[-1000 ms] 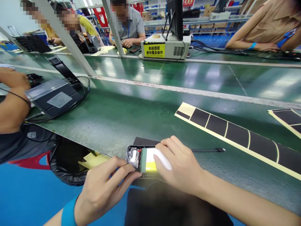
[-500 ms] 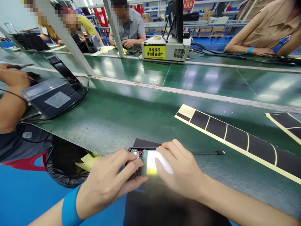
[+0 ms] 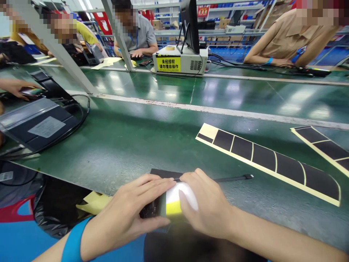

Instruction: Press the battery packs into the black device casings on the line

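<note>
An opened phone body (image 3: 151, 209) lies on the green bench, its exposed end mostly covered by my left hand (image 3: 128, 214), whose fingers lie flat across it. A flat battery (image 3: 174, 205), yellow at the near edge and washed white by glare, sits in the phone under the fingertips of my right hand (image 3: 207, 205). A black sheet (image 3: 165, 174) shows beyond the phone, and a thin black strip with a small tab (image 3: 234, 178) runs to the right. The phone's internals are hidden.
Black pads on cream liner strips (image 3: 267, 162) lie to the right. A black bag (image 3: 57, 207) holding yellow liner scraps hangs at the bench's near edge. A co-worker's hand (image 3: 17, 89) holds a phone beside a dark case (image 3: 38, 125) at left. A white machine (image 3: 180, 61) stands beyond.
My left hand has slid right over the phone's exposed end, now hiding it. The view has swung slightly, and the co-worker's hand at left now shows a phone.
</note>
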The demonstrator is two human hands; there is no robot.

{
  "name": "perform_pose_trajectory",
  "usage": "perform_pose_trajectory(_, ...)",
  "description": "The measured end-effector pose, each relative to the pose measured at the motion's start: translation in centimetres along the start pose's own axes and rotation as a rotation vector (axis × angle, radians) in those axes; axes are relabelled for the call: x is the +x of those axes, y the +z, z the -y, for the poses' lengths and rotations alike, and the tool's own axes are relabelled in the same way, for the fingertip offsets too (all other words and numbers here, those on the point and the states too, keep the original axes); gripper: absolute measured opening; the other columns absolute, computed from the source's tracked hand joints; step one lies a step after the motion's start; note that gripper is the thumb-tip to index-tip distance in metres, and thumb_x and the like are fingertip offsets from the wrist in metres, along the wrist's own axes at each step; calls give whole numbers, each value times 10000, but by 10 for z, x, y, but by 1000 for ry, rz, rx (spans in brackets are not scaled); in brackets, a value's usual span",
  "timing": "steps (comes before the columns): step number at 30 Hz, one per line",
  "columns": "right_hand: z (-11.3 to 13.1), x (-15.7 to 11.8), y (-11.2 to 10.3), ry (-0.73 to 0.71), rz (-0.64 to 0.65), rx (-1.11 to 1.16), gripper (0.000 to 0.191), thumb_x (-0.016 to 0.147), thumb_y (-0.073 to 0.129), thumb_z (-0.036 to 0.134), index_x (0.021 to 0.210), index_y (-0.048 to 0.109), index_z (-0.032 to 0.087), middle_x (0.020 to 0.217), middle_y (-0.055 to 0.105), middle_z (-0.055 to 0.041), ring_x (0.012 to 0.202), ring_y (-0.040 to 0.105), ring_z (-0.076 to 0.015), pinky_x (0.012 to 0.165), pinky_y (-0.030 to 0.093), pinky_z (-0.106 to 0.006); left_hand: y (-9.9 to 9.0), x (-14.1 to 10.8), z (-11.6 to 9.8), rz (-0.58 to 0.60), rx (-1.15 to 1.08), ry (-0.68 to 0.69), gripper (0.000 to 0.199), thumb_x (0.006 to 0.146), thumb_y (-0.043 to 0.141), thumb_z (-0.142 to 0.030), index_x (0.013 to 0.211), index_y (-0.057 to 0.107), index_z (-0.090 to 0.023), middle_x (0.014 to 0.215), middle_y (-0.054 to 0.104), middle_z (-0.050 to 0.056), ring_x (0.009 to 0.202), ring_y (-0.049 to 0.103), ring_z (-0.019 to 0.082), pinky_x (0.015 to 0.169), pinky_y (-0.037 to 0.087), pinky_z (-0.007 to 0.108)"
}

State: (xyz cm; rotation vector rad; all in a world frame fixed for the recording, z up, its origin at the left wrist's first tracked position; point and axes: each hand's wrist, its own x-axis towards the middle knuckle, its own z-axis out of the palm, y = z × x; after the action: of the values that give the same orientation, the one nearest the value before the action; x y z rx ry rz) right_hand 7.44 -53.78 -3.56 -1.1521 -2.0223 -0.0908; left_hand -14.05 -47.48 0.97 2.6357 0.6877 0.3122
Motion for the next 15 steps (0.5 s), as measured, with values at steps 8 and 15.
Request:
perform_pose_trajectory(8,1,2,-5,63,60,88,180,894,511,179,1060,494,112,819,589,-72,704,464,-179,593,456,-335,11,-9,0,-21,143,147,525,889,623,-225,1391,471,-223,1398,521,81,1184,487,230,881,573,357)
perform_pose_trajectory(15,-21,-17,-30,46,217,148,1094,713,656,712,1445,175,57,1391,456,-235,1346,393,-337,1109,358,-562,25,-19,11,-64,246,217,529,897,606,-208,1407,469,-240,1458,471,72,1203,509,245,886,574,342)
